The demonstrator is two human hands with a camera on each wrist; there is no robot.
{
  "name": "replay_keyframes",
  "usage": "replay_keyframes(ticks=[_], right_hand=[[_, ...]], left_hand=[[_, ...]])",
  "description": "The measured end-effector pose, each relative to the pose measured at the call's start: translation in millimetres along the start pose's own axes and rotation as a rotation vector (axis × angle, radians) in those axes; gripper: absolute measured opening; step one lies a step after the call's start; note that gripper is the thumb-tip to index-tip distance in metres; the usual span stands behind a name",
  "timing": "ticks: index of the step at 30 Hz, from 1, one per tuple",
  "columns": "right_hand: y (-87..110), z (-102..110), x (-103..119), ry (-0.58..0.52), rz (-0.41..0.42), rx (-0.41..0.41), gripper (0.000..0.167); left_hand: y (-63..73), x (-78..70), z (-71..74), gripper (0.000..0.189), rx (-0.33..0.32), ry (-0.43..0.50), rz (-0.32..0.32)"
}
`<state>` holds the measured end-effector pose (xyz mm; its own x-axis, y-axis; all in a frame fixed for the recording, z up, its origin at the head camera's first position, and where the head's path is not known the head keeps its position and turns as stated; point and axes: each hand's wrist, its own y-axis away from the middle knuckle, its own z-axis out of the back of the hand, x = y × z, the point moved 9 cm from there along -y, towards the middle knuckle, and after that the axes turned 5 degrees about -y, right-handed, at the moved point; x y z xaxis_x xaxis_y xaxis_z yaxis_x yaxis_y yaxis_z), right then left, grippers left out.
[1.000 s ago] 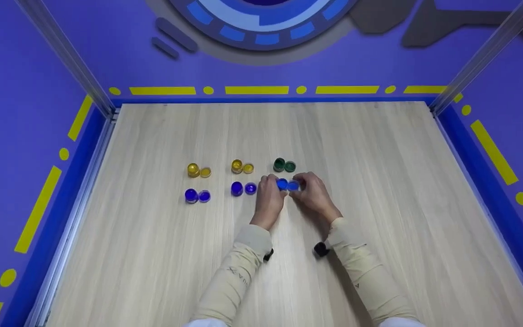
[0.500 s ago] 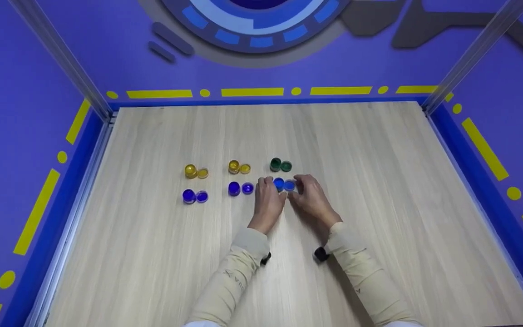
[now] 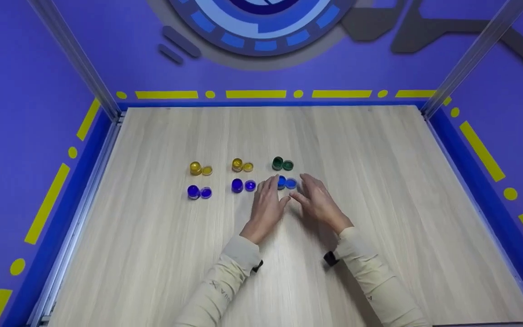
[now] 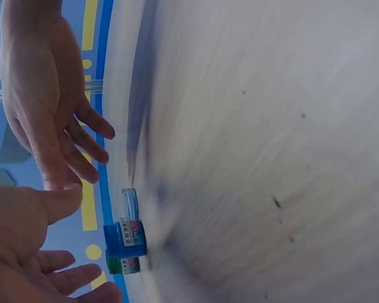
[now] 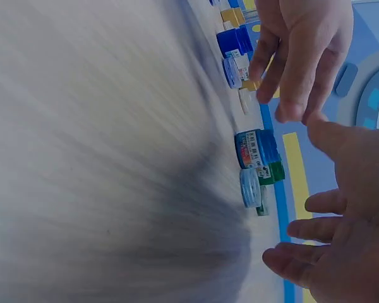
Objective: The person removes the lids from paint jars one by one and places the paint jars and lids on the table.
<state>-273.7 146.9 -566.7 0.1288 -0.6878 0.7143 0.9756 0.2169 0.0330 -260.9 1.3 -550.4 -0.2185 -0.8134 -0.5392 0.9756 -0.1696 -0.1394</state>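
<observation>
A small blue paint jar point(image 3: 281, 182) stands uncapped with its lid point(image 3: 291, 183) lying beside it on the right. My left hand point(image 3: 266, 206) is just left of and in front of the jar, fingers extended, holding nothing. On the other side, my right hand point(image 3: 323, 202) hovers near the lid with its fingers spread and nothing in them. The two thumbs come close together in front of the jar. In the right wrist view, both the blue jar point(image 5: 256, 149) and its clear-rimmed lid point(image 5: 250, 188) sit apart from the fingers.
Behind stands a green jar point(image 3: 278, 163) with its lid point(image 3: 288, 165). To the left are two yellow jars point(image 3: 195, 168) and two violet jars point(image 3: 237, 185), each with a lid at its right. Blue walls enclose the wooden table point(image 3: 379, 150).
Both hands have let go of the blue jar and lid and drawn slightly apart, their fingers straightening. The jar and lid stay side by side; the head view has shifted a little.
</observation>
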Motion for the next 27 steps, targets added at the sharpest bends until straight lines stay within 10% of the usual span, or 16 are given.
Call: replay_keyframes(ticks=[10, 27], right_hand=[[-2.7, 21.6, 1.4, 0.136, 0.091, 0.000, 0.084], [-4.3, 87.4, -46.6, 0.304, 0.111, -0.068, 0.086]], left_hand=[[-2.8, 23.2, 38.5, 0.072, 0.025, -0.080, 0.017], [12.3, 111.7, 129.0, 0.075, -0.052, -0.231, 0.051]])
